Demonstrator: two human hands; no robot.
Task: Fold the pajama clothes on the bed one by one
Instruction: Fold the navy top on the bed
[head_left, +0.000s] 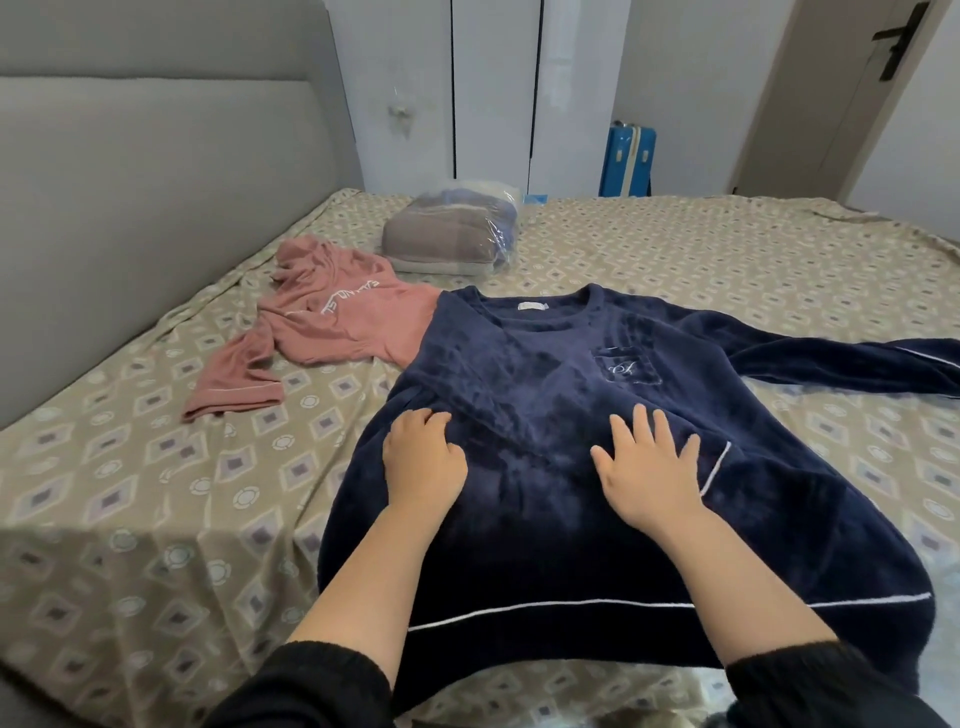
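Left hand (423, 460) and right hand (647, 467) press flat, unclenched, on the plush navy pajama top (545, 374), likely soft and floppy, best pinched at its 2 o'clock sleeve (831, 364).

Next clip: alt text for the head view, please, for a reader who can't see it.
A person's left hand and right hand rest on a navy fleece pajama top spread on a patterned bed sheet, one sleeve stretched out to the right. A crumpled pink pajama top and a plastic-wrapped folded blanket lie farther back.
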